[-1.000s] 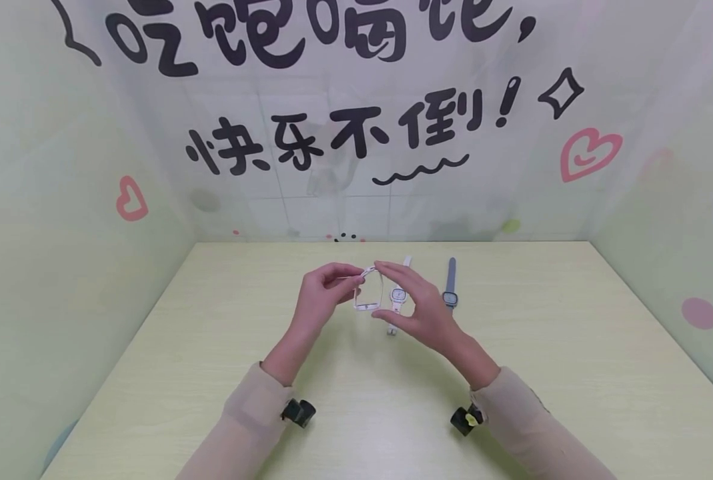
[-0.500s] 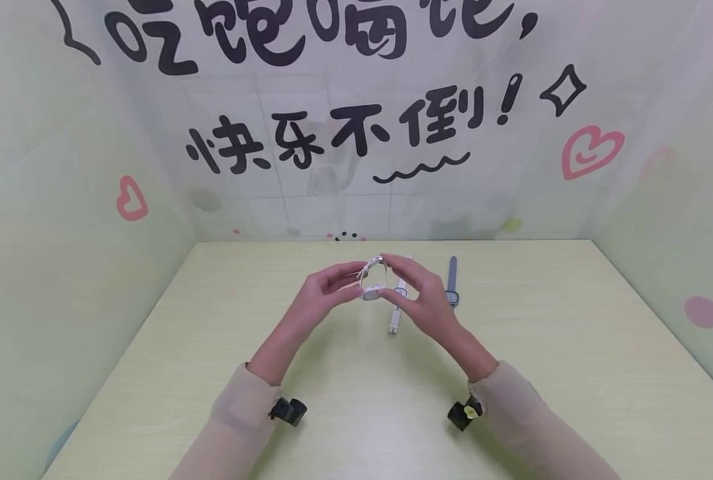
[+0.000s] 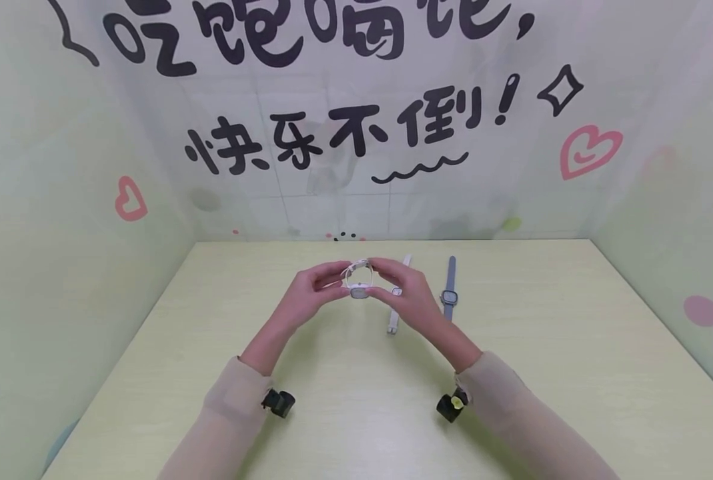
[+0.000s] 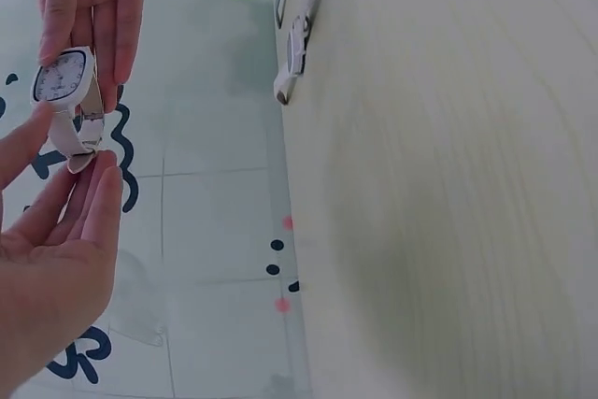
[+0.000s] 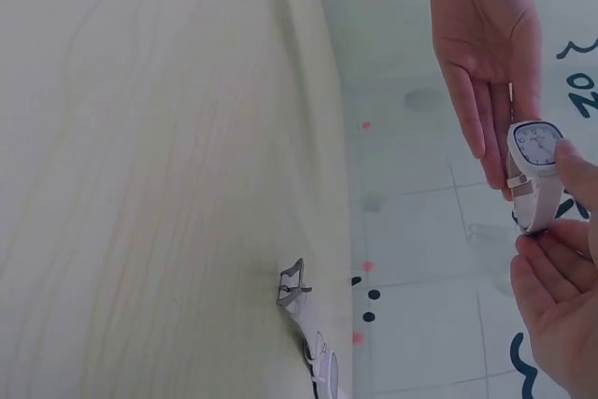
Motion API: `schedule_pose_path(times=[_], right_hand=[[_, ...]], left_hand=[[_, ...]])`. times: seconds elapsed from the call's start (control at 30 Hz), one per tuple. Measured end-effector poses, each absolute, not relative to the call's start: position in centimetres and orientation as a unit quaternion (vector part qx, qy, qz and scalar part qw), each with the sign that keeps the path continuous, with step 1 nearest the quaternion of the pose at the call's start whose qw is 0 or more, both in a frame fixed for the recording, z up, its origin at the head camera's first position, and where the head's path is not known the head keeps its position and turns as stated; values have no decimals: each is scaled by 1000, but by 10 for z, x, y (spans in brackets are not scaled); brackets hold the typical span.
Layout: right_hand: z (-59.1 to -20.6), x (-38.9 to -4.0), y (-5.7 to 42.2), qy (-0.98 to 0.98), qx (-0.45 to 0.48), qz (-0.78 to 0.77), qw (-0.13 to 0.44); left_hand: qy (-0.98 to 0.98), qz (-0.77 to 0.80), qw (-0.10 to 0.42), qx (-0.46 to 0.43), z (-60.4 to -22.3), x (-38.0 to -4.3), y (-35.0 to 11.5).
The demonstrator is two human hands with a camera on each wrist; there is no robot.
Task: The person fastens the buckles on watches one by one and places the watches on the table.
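Note:
A white wristwatch (image 3: pixel 359 292) with its strap closed into a loop is held up between both hands, over the far half of the table. Its square-cornered dial (image 4: pixel 64 78) faces the person and the band arches behind it. My left hand (image 3: pixel 310 293) grips the watch from the left, thumb at the case and fingers at the strap. From the other side my right hand (image 3: pixel 409 293) pinches it, its thumb at the case edge and fingertips on the top of the band. In the right wrist view the watch (image 5: pixel 537 149) shows its dark-ringed face between the two thumbs.
A second white watch (image 3: pixel 393 323) lies flat on the table (image 3: pixel 356 413), partly hidden behind the right hand. To its right lies a grey-blue watch (image 3: pixel 449 297), strap stretched out. A printed curtain wall (image 3: pixel 332 213) stands along the table's back edge.
The held watch has been turned so its dial now faces the person. Both hands have drifted slightly left with it, uncovering more of the grey-blue watch.

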State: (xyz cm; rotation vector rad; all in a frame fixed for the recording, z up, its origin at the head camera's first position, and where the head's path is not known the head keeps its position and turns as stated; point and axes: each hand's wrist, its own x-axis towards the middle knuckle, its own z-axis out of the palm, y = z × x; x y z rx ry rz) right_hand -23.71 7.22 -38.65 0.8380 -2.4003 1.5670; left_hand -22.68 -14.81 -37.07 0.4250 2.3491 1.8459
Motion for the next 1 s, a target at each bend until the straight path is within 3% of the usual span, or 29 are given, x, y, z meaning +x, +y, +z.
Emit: schedule_pose_path(times=[0.43, 1.0], right_hand=[[-400, -253, 51, -832, 262, 487, 30], [-417, -268, 36, -870, 235, 433, -25]], left_hand=[[867, 477, 57, 131, -376, -240, -165], [908, 385, 88, 140, -388, -256, -174]])
